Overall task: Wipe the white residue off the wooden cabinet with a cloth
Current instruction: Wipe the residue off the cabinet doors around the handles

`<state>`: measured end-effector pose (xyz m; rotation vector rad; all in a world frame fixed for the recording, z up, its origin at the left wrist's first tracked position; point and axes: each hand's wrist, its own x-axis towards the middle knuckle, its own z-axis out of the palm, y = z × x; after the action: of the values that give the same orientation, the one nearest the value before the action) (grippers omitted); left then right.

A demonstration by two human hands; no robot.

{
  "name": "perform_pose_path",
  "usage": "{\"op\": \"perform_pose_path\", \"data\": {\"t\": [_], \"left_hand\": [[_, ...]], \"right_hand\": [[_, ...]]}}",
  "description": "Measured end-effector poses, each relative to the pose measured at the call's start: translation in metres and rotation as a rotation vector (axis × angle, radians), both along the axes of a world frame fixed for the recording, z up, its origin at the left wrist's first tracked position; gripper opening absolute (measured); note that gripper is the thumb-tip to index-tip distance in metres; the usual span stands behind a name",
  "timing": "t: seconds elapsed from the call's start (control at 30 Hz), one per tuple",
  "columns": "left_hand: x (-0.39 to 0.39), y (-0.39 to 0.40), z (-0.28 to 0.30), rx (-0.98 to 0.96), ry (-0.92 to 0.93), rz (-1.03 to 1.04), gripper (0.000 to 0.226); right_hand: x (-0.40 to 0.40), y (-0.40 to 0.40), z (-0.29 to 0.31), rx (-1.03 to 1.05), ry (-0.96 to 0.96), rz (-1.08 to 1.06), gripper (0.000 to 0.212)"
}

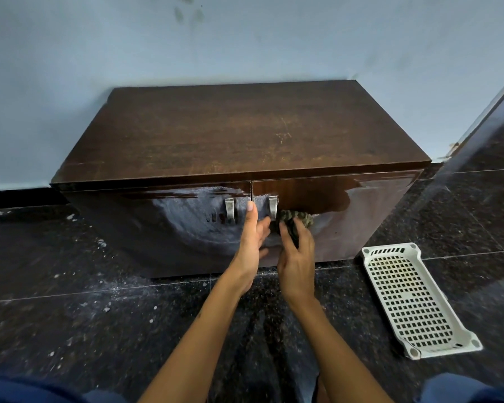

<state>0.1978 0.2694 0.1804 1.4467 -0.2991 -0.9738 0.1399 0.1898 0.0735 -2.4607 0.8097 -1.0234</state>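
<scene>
A dark wooden cabinet [239,132] stands against the blue wall, with two glossy doors and two metal handles. White residue [186,219] smears the left door around its handle and reaches the seam between the doors. My right hand [296,257] grips a dark patterned cloth [298,219] pressed on the right door, just right of the right handle [273,207]. My left hand [252,242] is held against the seam between the doors, fingers straight and thumb pointing up, holding nothing.
A white perforated plastic tray [413,301] lies on the dark speckled floor to the right of the cabinet. White dust and crumbs scatter the floor [85,301] on the left. A dark panel [477,146] leans at the far right.
</scene>
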Motion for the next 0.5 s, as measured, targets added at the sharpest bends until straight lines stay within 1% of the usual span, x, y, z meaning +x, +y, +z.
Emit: {"op": "perform_pose_path", "data": {"t": [0.07, 0.2, 0.27, 0.33, 0.4, 0.43, 0.5], "left_hand": [[0.000, 0.000, 0.001, -0.003, -0.002, -0.001, 0.087], [-0.001, 0.001, 0.001, -0.004, 0.004, -0.014, 0.101], [-0.001, 0.002, 0.000, -0.007, 0.006, -0.008, 0.105], [-0.001, 0.002, 0.000, -0.006, 0.005, -0.002, 0.102], [-0.001, 0.001, 0.000, -0.009, 0.003, 0.006, 0.094], [0.000, 0.001, 0.000, -0.010, 0.001, 0.006, 0.092], [0.000, 0.001, 0.001, -0.006, -0.008, -0.004, 0.097]], "right_hand": [[-0.003, 0.001, -0.003, 0.032, 0.000, -0.006, 0.055], [0.007, 0.003, 0.019, 0.043, -0.143, -0.061, 0.056], [0.011, 0.005, 0.026, 0.057, -0.177, -0.063, 0.055], [0.010, 0.006, 0.020, 0.082, -0.160, -0.047, 0.058], [0.005, 0.007, 0.006, 0.091, -0.091, -0.005, 0.062], [0.001, 0.006, -0.002, 0.093, -0.048, 0.013, 0.060], [-0.004, 0.005, -0.012, 0.114, 0.000, 0.017, 0.053]]}}
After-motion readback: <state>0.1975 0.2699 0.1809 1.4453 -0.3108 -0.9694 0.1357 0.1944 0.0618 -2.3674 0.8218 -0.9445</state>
